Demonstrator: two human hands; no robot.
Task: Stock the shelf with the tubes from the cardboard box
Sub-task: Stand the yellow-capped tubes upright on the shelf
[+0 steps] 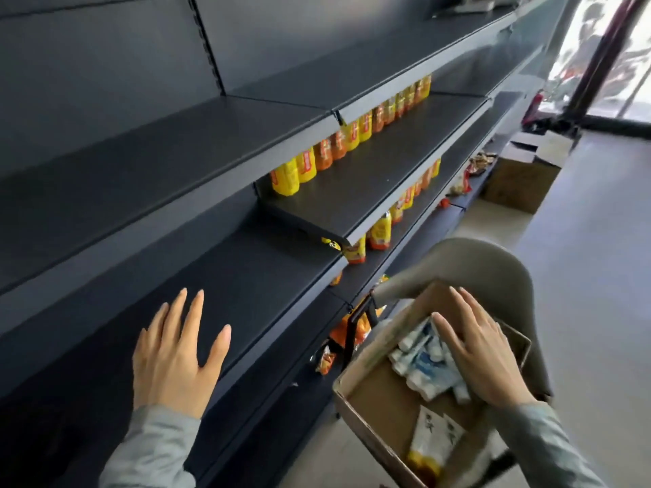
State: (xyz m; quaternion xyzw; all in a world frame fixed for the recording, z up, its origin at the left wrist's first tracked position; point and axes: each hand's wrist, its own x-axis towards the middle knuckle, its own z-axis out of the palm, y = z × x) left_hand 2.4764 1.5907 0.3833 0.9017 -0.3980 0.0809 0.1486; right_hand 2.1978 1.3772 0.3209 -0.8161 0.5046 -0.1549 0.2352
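My left hand (179, 353) hovers flat over the bare dark shelf (267, 276), fingers spread and holding nothing. My right hand (482, 350) lies on the white-and-blue tubes (419, 364) heaped in the cardboard box (352, 406) on a grey chair (493, 262), fingers fairly straight, gripping none.

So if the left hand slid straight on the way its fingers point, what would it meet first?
Probably nothing until the back wall: the left hand lies open over the bare dark shelf, fingers aimed inward. Depth is hard to judge.
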